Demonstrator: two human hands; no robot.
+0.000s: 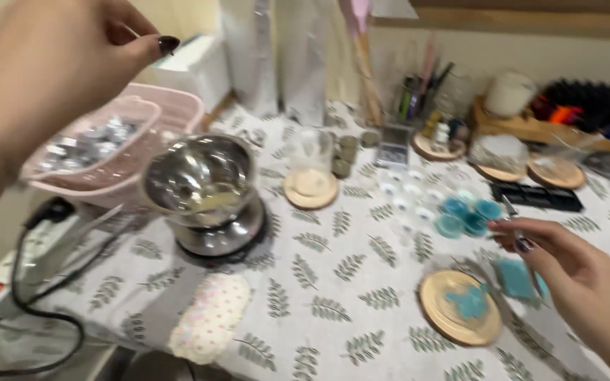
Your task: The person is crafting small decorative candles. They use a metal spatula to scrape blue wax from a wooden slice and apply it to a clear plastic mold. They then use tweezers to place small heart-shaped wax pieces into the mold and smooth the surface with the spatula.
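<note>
Now my right hand [573, 271] pinches a thin metal stick [513, 219] near the blue cups [467, 215]; my left hand [58, 63] pinches something tiny. I should move slowly, steady.

Left hand [51, 63] cropped by frame edge; right hand [577, 271] tool blurred

table [361, 282] wearing a white leaf-print cloth | pale wall [460, 49] running behind it | wooden ledge [517, 17] sitting along the top | soft indoor light falling evenly | floor not showing
</note>
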